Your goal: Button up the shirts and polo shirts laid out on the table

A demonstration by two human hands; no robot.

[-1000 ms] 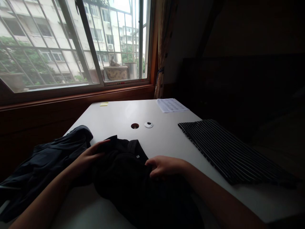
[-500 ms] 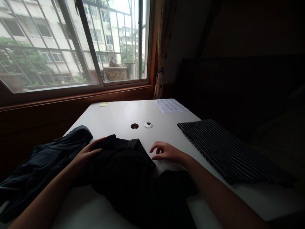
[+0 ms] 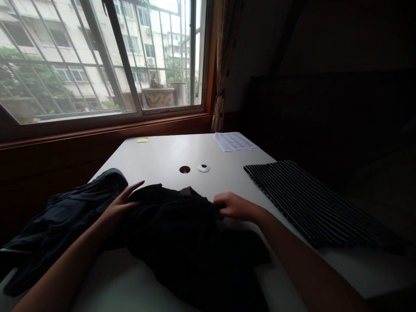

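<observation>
A black garment [image 3: 175, 229] lies rumpled on the white table [image 3: 156, 156] in front of me; its dark folds hide what kind it is. My left hand [image 3: 118, 208] rests against its left side, a finger stretched out and apart from the thumb. At the garment's upper right corner, my right hand [image 3: 235, 207] is closed, pinching the cloth with bent fingers. The fingertips there are partly hidden and a little blurred. Just left of my left hand lies a dark navy garment [image 3: 78, 203], loosely heaped.
A striped black cloth [image 3: 308, 199] lies flat along the table's right side. Farther back are a round hole [image 3: 185, 170], a white round cap [image 3: 203, 168], printed papers [image 3: 235, 141] and a yellow note [image 3: 142, 140]. A barred window [image 3: 97, 65] stands behind the table.
My right hand has closed on the black garment's right corner, which is now lifted slightly. A finger of my left hand has risen off the cloth and straightened.
</observation>
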